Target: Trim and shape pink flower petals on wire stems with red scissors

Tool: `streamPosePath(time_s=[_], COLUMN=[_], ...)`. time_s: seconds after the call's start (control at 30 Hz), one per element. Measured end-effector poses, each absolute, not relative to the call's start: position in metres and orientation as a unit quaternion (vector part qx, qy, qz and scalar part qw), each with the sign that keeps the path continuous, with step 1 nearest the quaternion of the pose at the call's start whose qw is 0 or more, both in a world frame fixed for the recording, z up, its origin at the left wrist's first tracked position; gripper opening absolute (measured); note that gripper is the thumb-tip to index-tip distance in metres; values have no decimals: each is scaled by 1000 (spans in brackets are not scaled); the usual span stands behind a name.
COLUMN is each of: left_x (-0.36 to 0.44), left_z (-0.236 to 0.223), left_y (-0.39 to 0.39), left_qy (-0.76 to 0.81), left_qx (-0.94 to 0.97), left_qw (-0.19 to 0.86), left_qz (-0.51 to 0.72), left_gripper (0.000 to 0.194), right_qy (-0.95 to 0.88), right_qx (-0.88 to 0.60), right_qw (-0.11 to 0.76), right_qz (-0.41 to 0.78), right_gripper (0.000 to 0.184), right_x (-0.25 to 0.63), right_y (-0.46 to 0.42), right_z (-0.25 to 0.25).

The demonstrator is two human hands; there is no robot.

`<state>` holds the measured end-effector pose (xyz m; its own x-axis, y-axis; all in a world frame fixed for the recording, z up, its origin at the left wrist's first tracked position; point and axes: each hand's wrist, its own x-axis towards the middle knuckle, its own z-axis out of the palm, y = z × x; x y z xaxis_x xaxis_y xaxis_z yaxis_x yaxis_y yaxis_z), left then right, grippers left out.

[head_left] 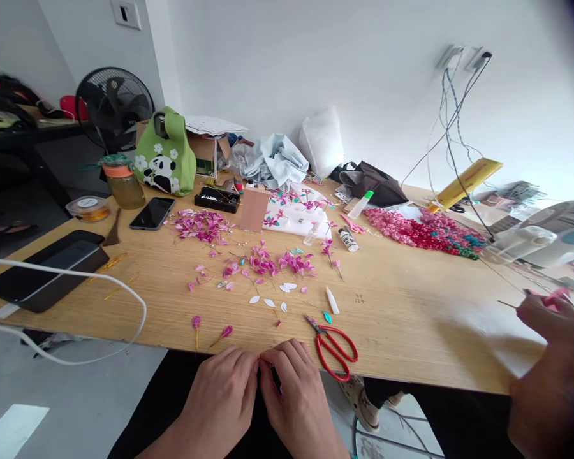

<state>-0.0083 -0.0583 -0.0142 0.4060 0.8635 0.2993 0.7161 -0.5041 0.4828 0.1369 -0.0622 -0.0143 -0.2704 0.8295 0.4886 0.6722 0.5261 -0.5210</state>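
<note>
My left hand (224,389) and my right hand (291,389) meet at the table's front edge, fingertips pinched together. A tiny speck of orange shows between them; what they hold is mostly hidden. Just beyond my left hand lie two magenta loop-shaped pieces (226,331) on gold wire stems. Red-handled scissors (321,330) rest right of my right hand, blades partly parted. Near their tips are a teal leaf (327,317) and a small white tube (332,301). White leaf-shaped pieces (268,303) and pink-purple petals (263,262) are scattered farther back.
Another person's hand (555,319) works at the right with something pink. A white cable (134,293) loops over the left edge near a dark tablet (43,261). Behind stand a phone (152,213), a green panda bag (167,153), a pink-red flower pile (425,233) and a white machine (526,242).
</note>
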Motion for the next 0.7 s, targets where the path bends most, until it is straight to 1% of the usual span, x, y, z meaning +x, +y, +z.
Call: streamPosePath(time_s=[0.27, 0.4, 0.57, 0.7], left_x=[-7, -7, -6, -5], left_z=[-9, -3, 1, -1], left_y=[-58, -55, -54, -57], left_qy=[490, 482, 472, 464], left_qx=[831, 840, 852, 856], left_qw=[167, 184, 163, 154], left_qz=[205, 168, 161, 167], left_gripper=[21, 26, 30, 27], right_qy=[-793, -795, -784, -792], right_qx=[-469, -474, -489, -479], right_qw=[376, 367, 373, 367], right_qz=[102, 92, 84, 93], right_gripper=[19, 18, 18, 18], right_x=[138, 138, 138, 139], right_y=[-62, -63, -63, -65], right_z=[-15, -14, -12, -12])
